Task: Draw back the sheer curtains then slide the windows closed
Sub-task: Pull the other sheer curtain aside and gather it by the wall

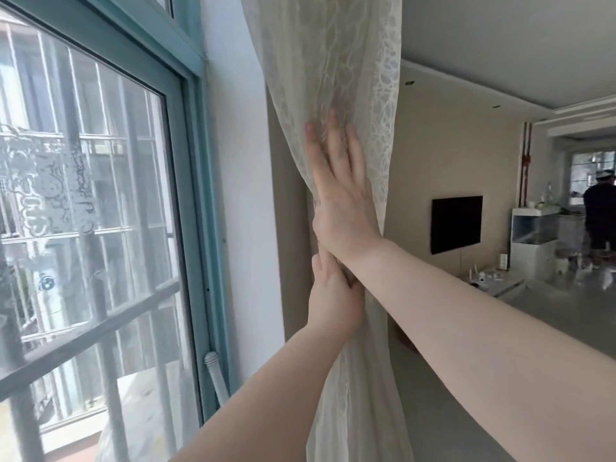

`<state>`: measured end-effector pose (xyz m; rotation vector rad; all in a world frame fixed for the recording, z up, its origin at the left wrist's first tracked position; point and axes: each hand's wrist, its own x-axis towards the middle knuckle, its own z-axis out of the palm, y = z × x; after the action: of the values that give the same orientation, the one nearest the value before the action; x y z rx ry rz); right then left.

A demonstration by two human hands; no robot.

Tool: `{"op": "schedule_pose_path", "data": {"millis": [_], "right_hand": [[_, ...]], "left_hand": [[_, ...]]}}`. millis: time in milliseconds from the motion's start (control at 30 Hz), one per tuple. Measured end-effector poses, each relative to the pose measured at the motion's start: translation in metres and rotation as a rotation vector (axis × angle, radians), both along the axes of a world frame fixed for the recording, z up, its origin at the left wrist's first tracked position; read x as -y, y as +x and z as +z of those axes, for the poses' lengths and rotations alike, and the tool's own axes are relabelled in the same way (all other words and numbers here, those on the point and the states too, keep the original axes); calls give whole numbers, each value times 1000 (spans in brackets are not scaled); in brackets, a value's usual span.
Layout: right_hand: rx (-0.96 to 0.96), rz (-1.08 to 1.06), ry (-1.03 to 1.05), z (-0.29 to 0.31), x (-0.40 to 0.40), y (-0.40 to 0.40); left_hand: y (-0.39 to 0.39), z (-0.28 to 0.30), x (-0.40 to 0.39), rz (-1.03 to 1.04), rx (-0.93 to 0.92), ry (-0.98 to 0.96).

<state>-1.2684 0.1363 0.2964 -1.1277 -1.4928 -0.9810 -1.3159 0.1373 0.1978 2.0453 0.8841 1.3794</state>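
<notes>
The white patterned sheer curtain (336, 61) hangs bunched in a narrow column against the wall beside the window. My right hand (343, 191) lies flat on the bunch with straight fingers, pressing it toward the wall. Just below it, my left hand (333, 291) grips the gathered fabric, its fingers curled into the folds. The window (100, 181) with its teal frame (196, 208) fills the left; its glass pane shows metal bars outside.
A white pole (216, 378) leans in the window's lower corner. To the right the room opens up: a dark wall-mounted TV (456, 225), a low white cabinet (500, 285) with small items, a fish tank (533, 228), and a person (600, 221) standing at the far right.
</notes>
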Motion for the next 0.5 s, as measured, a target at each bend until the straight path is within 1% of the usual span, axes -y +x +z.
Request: {"op": "schedule_pose_path", "data": {"millis": [133, 267, 500], "right_hand": [[45, -80, -13, 15, -26, 19], [66, -194, -5, 31, -53, 39], [82, -200, -58, 53, -116, 82]], "left_hand": [[9, 2, -18, -50, 51, 19], [21, 9, -36, -74, 59, 29], [54, 29, -77, 7, 29, 97]]}}
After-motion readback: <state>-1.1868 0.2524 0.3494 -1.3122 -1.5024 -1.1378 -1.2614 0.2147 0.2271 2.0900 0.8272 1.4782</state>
